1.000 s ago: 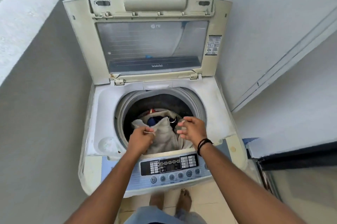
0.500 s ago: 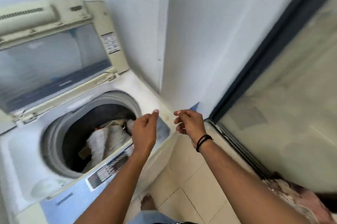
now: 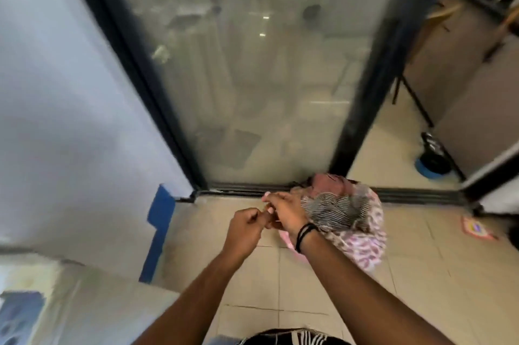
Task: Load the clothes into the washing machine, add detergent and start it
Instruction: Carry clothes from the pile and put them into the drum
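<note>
Both hands, left clenched and right loosely curled, hover empty beside the clothes: soft, light, best gripped by a bunched fold.

Setting: laundry corner of a home, beside a doorway. Evidence: beige tiled floor; dark-framed sliding glass door on a floor track; white painted wall; corner of a washing machine at lower left; heap of patterned clothes on the tiles by the door.
</note>
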Demonstrator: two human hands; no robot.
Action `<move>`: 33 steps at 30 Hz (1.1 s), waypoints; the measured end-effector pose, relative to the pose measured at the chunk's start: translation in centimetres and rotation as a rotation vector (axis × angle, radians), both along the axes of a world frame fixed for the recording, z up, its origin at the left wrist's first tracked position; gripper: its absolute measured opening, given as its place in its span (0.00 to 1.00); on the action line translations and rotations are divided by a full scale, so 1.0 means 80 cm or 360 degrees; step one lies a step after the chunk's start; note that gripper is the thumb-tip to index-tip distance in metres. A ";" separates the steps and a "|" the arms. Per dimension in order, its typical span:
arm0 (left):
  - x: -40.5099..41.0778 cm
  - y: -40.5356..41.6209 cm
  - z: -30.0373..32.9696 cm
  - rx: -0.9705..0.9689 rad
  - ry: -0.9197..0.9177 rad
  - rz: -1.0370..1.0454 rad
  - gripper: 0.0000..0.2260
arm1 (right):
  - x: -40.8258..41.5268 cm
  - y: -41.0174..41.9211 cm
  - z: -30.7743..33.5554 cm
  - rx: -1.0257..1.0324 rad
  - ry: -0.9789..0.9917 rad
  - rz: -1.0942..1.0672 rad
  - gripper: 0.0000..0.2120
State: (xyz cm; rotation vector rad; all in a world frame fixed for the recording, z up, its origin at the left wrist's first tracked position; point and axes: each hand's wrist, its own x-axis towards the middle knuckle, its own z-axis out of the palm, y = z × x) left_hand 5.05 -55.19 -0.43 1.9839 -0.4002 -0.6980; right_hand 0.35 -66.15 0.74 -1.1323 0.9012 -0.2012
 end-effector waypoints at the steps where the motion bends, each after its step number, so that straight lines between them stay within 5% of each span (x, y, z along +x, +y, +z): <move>1: -0.009 -0.023 -0.006 0.0062 0.0004 -0.0065 0.17 | -0.018 -0.021 -0.010 0.0035 0.0029 -0.0054 0.08; 11: -0.041 -0.149 -0.084 0.0456 0.0277 -0.0408 0.04 | -0.148 -0.149 -0.100 0.0352 0.0409 -0.0475 0.04; 22: -0.011 -0.289 -0.211 0.0926 0.0069 -0.1079 0.05 | -0.152 -0.287 -0.184 0.0415 0.0810 -0.0453 0.05; 27: 0.012 -0.342 -0.264 0.1075 0.0145 -0.1304 0.07 | -0.126 -0.330 -0.250 0.0310 0.0883 -0.0319 0.08; 33: 0.040 -0.397 -0.343 0.1152 0.0046 -0.1262 0.12 | -0.116 -0.367 -0.317 -0.0252 0.1189 0.0517 0.19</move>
